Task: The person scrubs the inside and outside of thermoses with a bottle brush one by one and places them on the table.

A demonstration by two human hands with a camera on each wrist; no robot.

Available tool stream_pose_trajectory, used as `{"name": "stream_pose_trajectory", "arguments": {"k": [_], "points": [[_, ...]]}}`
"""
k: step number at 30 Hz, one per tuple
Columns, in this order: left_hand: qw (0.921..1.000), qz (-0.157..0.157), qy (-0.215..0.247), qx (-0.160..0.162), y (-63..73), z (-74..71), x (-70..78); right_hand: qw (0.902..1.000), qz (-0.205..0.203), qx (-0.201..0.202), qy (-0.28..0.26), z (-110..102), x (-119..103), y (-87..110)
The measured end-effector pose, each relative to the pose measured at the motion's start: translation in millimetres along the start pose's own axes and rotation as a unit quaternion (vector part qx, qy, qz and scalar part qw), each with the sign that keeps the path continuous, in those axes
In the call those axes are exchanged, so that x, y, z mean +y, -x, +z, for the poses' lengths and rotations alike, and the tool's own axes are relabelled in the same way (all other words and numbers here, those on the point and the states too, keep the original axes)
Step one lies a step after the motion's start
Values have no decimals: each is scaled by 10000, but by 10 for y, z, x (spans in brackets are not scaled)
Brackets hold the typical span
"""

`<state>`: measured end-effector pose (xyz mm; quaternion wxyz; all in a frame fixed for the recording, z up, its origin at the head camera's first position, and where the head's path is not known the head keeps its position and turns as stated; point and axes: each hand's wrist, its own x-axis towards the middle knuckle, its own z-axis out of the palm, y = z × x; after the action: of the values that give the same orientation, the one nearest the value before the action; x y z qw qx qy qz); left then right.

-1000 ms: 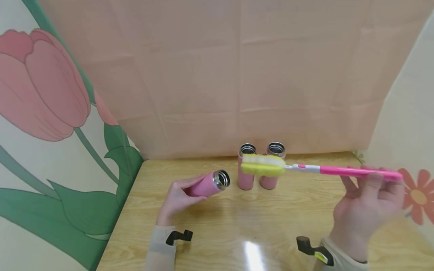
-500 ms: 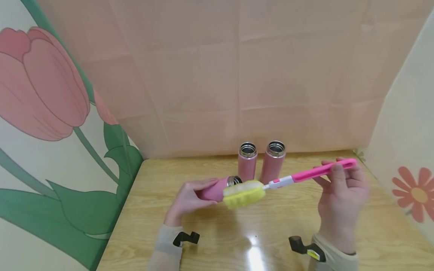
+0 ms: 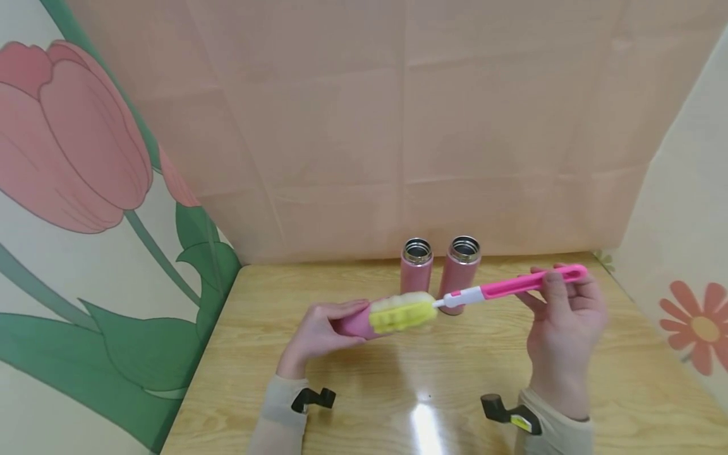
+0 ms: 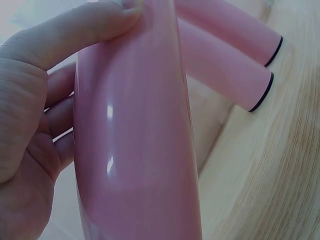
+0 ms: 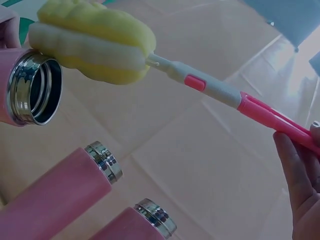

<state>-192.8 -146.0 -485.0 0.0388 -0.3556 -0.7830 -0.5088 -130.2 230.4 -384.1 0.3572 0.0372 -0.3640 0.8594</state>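
Observation:
My left hand (image 3: 321, 332) grips a pink bottle (image 4: 140, 130), tilted with its mouth toward the right. In the right wrist view the bottle's steel mouth (image 5: 35, 90) is uncapped and bare. My right hand (image 3: 565, 322) pinches the pink handle of a bottle brush (image 3: 526, 282) between thumb and fingers. The brush's yellow and white sponge head (image 3: 404, 313) overlaps the bottle's mouth end in the head view. Seen from the right wrist, the sponge lies alongside the rim, outside the opening.
Two more pink bottles, a left one (image 3: 417, 272) and a right one (image 3: 459, 272), stand uncapped on the wooden table (image 3: 273, 284) near its back edge. A plain peach cloth (image 3: 318, 126) hangs behind them. Flower-patterned walls flank both sides.
My right hand has moved left with the brush, taking its sponge head from in front of the standing bottles to the held bottle's mouth. My left hand has shifted slightly right with the bottle.

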Motion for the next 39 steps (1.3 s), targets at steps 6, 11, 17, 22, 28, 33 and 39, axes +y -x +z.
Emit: {"name": "stream_pose_trajectory", "arguments": {"k": [6,11,17,22,28,33,39], "points": [[10000,-10,18,3,-1,10,2,9998,79,95,-183,21,2,-4],[10000,-42,-2,44,-1,14,8,9997,-6,87,-244,40,14,-5],[9999,-23,-38,122,7,15,21,9995,-48,114,-289,59,27,-1],[9998,-84,-80,172,14,9,28,9997,-51,140,-178,64,38,10],[9999,-46,-83,134,2,-6,43,9997,-142,178,51,66,40,17],[9999,55,-1,87,-7,-4,46,9990,-293,260,219,64,47,15],[9997,171,78,145,-7,1,45,9976,-503,263,385,58,58,15]]}}
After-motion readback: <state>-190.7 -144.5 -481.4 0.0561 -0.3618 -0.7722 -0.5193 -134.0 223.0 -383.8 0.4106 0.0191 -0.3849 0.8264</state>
